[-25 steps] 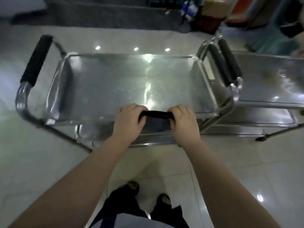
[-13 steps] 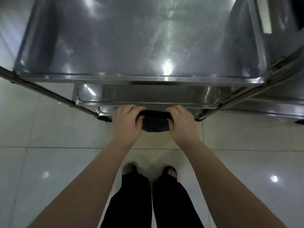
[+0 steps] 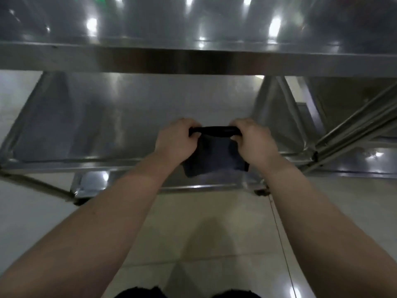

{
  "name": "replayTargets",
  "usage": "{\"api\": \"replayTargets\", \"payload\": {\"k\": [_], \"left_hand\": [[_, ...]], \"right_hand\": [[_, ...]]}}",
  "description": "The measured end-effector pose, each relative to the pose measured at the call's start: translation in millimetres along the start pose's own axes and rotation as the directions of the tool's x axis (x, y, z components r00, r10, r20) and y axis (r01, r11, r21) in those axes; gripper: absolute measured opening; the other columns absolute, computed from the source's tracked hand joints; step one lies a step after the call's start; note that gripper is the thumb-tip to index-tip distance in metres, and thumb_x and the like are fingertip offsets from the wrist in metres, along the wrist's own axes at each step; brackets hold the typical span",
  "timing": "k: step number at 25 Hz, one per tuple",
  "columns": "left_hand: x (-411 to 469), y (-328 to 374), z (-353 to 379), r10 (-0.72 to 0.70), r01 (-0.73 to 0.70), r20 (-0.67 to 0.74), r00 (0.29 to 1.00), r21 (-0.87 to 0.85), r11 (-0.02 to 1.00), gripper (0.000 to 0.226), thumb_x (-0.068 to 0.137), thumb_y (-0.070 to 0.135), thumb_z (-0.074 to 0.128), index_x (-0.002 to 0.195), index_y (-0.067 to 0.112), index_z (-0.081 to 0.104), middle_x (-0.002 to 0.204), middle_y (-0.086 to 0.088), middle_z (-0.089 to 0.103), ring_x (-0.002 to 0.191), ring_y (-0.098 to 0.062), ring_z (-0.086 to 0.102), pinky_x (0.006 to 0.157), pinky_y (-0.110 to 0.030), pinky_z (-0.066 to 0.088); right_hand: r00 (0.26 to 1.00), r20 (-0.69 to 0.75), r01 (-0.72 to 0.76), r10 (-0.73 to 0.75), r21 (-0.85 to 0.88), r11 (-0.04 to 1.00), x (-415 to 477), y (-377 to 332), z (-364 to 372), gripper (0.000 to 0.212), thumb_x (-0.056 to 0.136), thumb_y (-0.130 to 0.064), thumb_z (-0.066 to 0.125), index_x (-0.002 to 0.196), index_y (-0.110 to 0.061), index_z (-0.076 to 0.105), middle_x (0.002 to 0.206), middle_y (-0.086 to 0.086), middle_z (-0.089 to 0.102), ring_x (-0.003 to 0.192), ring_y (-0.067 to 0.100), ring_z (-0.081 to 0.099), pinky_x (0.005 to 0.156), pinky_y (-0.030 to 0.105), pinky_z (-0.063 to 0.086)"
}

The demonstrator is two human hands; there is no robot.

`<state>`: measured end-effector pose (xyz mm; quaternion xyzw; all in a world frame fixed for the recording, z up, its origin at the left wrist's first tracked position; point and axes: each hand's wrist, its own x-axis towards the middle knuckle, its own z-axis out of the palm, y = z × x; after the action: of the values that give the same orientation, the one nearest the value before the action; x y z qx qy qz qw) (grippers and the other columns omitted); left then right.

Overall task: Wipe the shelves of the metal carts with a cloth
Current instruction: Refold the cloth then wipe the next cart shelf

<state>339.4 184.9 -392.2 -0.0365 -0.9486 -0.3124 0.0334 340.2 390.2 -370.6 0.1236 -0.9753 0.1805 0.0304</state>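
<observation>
Both grips, left grip [image 3: 174, 140] and right grip [image 3: 252, 140], pinch the dark cloth [image 3: 214, 157] taut by its top edge above the middle shelf [image 3: 120, 117] near its front rim, beneath the overhanging top shelf [image 3: 193, 61], with slanted tubes [image 3: 354, 125] crowding the right and open floor [image 3: 193, 222] nearer the person.

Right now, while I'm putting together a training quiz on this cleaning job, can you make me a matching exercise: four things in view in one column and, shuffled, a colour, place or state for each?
Things:
1. cloth
2. top shelf
3. left hand
4. floor

Descriptions:
a. pale glossy tiles
b. dark fabric, hanging down
c. has a grip on one end of the cloth
d. shiny metal across the top of the view

Pairs: 1-b, 2-d, 3-c, 4-a
</observation>
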Motion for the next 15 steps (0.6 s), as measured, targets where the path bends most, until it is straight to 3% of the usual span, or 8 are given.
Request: {"api": "replayTargets", "payload": {"k": [2,4,6,7,9,12,15], "left_hand": [[33,-13,23,0.005,-0.006,0.021,1.000,0.059,0.998,0.025,0.088,0.024,0.061,0.111,0.027,0.071,0.115,-0.003,0.066,0.109,-0.024,0.060,0.095,-0.036,0.047],[56,-36,35,0.010,-0.009,-0.123,0.992,0.011,1.000,0.028,0.086,0.026,0.061,0.111,0.031,0.071,0.117,0.000,0.064,0.109,-0.022,0.058,0.094,-0.027,0.041],[71,-57,42,0.023,-0.020,-0.208,0.978,0.019,1.000,0.035,0.091,0.028,0.055,0.124,0.032,0.064,0.132,-0.002,0.058,0.121,-0.024,0.052,0.097,-0.027,0.036],[76,-63,47,0.039,-0.017,-0.153,0.988,0.143,0.990,0.039,0.095,0.030,0.049,0.133,0.033,0.057,0.143,-0.003,0.051,0.131,-0.026,0.044,0.106,-0.034,0.031],[81,-66,56,0.020,-0.027,0.023,1.000,0.316,0.948,0.043,0.102,0.037,0.036,0.144,0.033,0.045,0.157,-0.001,0.033,0.145,-0.029,0.023,0.116,-0.051,0.012],[88,-61,63,0.020,-0.048,0.094,0.995,0.302,0.952,0.046,0.104,0.043,0.027,0.148,0.034,0.038,0.161,0.002,0.023,0.150,-0.028,0.010,0.117,-0.056,-0.002],[96,-59,70,0.119,-0.146,0.100,0.988,0.325,0.934,0.047,0.104,0.042,0.026,0.150,0.034,0.034,0.162,-0.002,0.022,0.149,-0.031,0.011,0.117,-0.055,0.001]], "right_hand": [[0.998,0.054,-0.021,0.028,-0.125,0.992,28,16,20,0.037,0.091,-0.011,0.055,0.127,-0.018,0.059,0.126,0.010,0.058,0.118,0.033,0.050,0.099,0.045,0.039],[0.996,-0.059,-0.076,0.063,-0.252,0.965,30,16,50,0.046,0.093,-0.022,0.052,0.138,-0.028,0.050,0.141,0.005,0.047,0.132,0.031,0.036,0.112,0.050,0.024],[0.991,-0.121,-0.093,0.065,-0.248,0.964,17,-2,84,0.056,0.093,-0.053,0.040,0.147,-0.038,0.033,0.156,0.000,0.030,0.142,0.036,0.020,0.114,0.059,0.006],[0.997,-0.034,-0.076,0.070,-0.240,0.968,10,-12,98,0.066,0.089,-0.069,0.024,0.150,-0.045,0.021,0.161,-0.003,0.019,0.145,0.040,0.010,0.111,0.063,-0.004],[0.982,0.159,-0.061,0.107,-0.267,0.962,6,-18,114,0.079,0.075,-0.084,-0.001,0.148,-0.054,-0.002,0.163,-0.012,-0.002,0.146,0.042,-0.008,0.106,0.067,-0.017],[0.973,0.186,-0.082,0.138,-0.281,0.956,20,32,95,0.074,0.076,-0.087,0.009,0.143,-0.061,-0.006,0.161,-0.019,-0.009,0.148,0.035,-0.014,0.109,0.064,-0.015],[0.919,0.167,-0.296,0.356,-0.302,0.906,32,120,50,0.069,0.084,-0.083,0.017,0.145,-0.060,-0.002,0.162,-0.016,-0.008,0.148,0.033,-0.011,0.113,0.063,-0.008]]}}
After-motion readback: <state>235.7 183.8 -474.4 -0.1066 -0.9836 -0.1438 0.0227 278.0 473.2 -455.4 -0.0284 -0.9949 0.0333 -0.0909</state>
